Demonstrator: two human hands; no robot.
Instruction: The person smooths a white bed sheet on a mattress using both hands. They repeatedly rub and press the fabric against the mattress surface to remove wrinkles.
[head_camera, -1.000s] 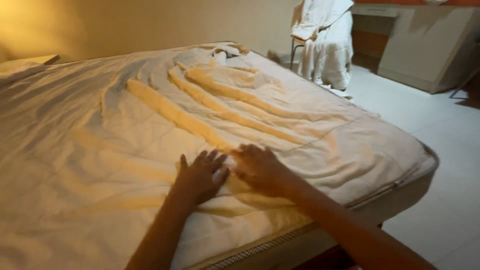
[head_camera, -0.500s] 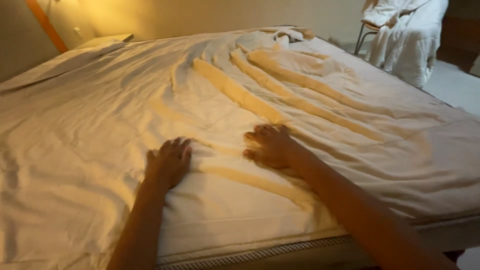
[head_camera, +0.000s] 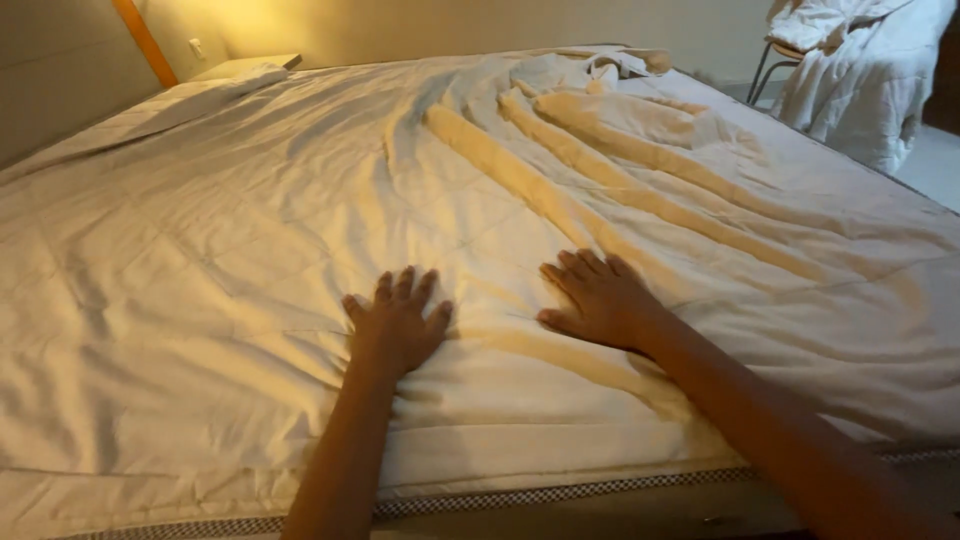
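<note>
We have both hands flat on the white sheet (head_camera: 250, 260), near the bed's (head_camera: 560, 495) closest edge. Our left hand (head_camera: 398, 322) lies palm down with fingers spread wide, holding nothing; our right hand (head_camera: 598, 298) presses beside it, fingers loosely splayed, also empty. To the left of our left hand the sheet looks mostly smooth, with only shallow creases. Beyond and to the right of our right hand, several long rolled ridges (head_camera: 620, 185) run away toward the far corner, where the cloth is bunched. We judge the smoothing partly done: the ridged right side remains. A draped chair (head_camera: 860, 70) stands further right.
</note>
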